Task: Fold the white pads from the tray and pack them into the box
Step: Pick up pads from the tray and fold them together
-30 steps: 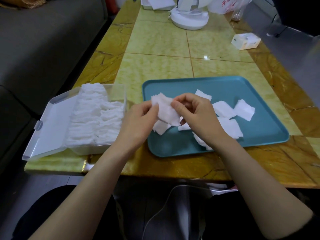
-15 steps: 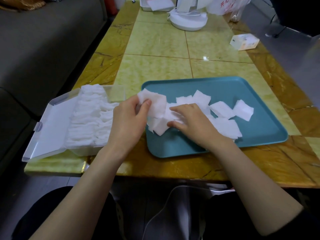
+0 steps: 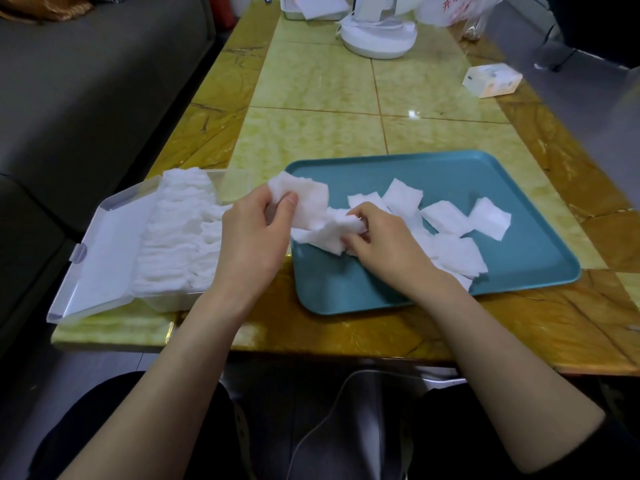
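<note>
Bench (image 3: 311,81): yellow-green stone-look top, everything is carried on it.

Teal tray (image 3: 519,265): set beneath the right hand (image 3: 388,247), most of it to that hand's right.

Clear box (image 3: 235,181): set just left of the left hand (image 3: 252,237), white lid (image 3: 104,244) laid open to its far left. It is packed with folded pads (image 3: 173,237) in two fluffy white rows, and the long axis of the rows runs away toward the far end of the bench.

Loose pads (image 3: 446,218): flat, white, soft-edged squares. They are scattered and overlapped on the tray, just right of and beyond the right hand, with corners pointed every which way.

Held pad (image 3: 308,199): pinched between left thumb and fingers (image 3: 289,202), raised over the tray's left rim. It is slightly crumpled, with its broad face turned toward the camera.

Second pad (image 3: 329,233): gripped by the curled right fingers (image 3: 360,220) and bent into a rough strip. Its long axis runs left-right, the free end pointed at the left hand, low over the tray. An overlap with the held pad is seen; actual contact cannot be told.
</note>
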A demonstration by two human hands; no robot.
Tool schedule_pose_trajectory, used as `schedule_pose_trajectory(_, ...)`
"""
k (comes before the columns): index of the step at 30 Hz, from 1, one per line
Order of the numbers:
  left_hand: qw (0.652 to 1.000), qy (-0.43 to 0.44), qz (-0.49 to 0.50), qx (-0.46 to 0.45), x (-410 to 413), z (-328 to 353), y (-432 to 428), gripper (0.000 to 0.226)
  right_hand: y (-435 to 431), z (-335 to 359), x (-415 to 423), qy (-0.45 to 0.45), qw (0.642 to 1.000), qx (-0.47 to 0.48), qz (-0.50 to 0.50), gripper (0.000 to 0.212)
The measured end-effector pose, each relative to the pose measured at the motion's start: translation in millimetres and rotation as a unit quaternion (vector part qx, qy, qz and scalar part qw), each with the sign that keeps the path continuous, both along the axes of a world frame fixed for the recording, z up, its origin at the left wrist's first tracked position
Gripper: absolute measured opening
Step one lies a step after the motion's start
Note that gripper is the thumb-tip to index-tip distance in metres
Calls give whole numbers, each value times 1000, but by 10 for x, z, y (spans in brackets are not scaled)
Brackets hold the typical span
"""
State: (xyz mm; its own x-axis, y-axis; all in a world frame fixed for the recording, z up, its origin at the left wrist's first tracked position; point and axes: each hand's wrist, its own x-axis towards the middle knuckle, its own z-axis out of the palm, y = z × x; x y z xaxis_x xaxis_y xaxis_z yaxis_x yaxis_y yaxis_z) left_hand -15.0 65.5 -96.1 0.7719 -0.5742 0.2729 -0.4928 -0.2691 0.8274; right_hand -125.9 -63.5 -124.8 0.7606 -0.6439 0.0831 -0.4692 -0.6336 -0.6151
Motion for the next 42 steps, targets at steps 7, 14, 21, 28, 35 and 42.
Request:
schedule_pose_trajectory(7,1000,21,-11,-3,-69,2,-28,42,-166,188,-158,-24,997,-8,-76,15)
schedule_pose_trajectory(14,990,107,-89,9,-127,-4,-67,44,-148,250,-148,-78,984,148,-62,23)
schedule_pose_trajectory(21,989,95,-108,24,-221,-59,-114,39,-20,319,-87,-169,937,301,-46,20)
schedule_pose_trajectory(28,995,76,-59,40,-168,-78,-109,30,-94,369,-158,-251,953,97,-141,3)
schedule_pose_trajectory(35,983,165,-74,17,-151,-65,-110,49,63,492,-144,-283,905,313,62,14)
schedule_pose_trajectory(42,965,241,-107,3,-182,-25,-102,36,30,398,-152,-192,959,207,32,8)
